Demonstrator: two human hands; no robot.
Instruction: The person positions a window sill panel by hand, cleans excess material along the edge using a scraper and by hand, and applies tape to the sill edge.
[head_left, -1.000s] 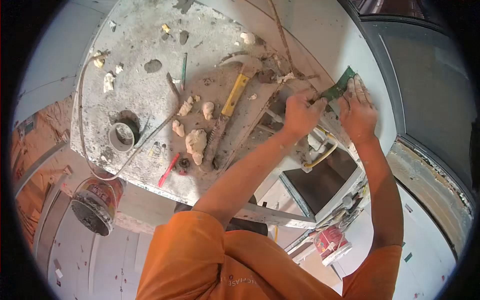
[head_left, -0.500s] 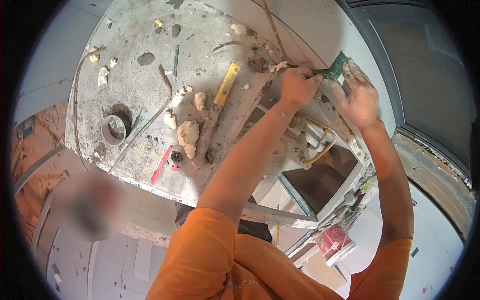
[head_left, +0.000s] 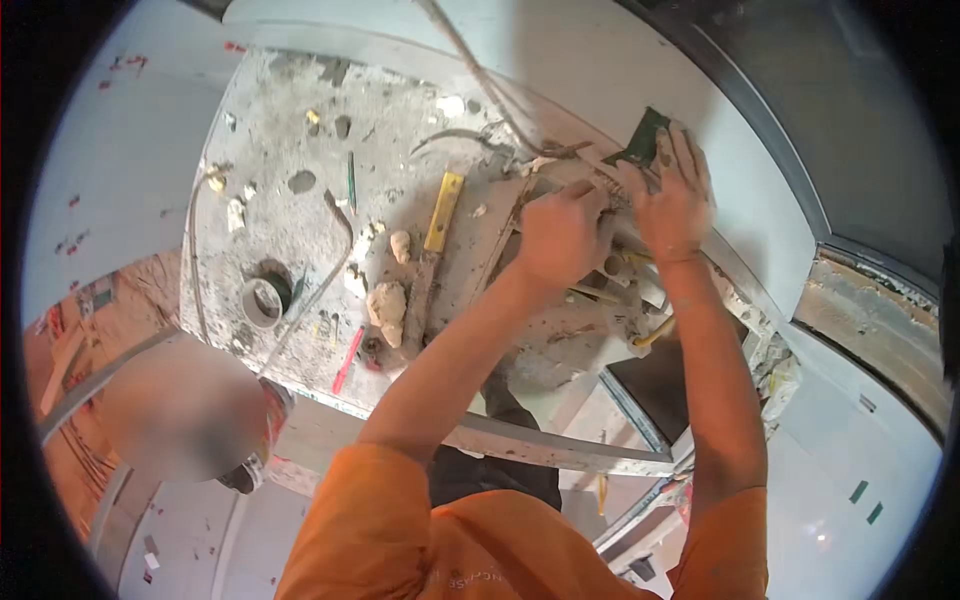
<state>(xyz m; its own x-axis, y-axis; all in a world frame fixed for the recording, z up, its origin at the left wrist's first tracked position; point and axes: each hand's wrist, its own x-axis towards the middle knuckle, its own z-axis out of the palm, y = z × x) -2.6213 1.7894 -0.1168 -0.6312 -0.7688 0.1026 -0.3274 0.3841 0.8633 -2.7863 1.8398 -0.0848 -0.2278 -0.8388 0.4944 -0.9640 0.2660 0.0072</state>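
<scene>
A dark green piece (head_left: 640, 137) lies against the pale panel, beyond the square opening. My right hand (head_left: 674, 192) rests on its right side, fingers stretched out and spread along the panel. My left hand (head_left: 562, 232) is to the left of it, just below the piece and apart from it, with its fingers curled; whatever they hold, if anything, is hidden. Left of that hand, a yellow-handled tool (head_left: 443, 212) lies on the dusty board (head_left: 300, 225), near pale lumps (head_left: 386, 308).
On the board are a tape roll (head_left: 263, 302), a red pen (head_left: 348, 360), a green pencil (head_left: 351, 182) and a long bent rod (head_left: 193, 255). A square opening (head_left: 650, 385) lies below my hands. A blurred patch covers something at lower left.
My left hand has come away from the green piece, moving left and down. My right hand stays on the piece. The whole view has shifted.
</scene>
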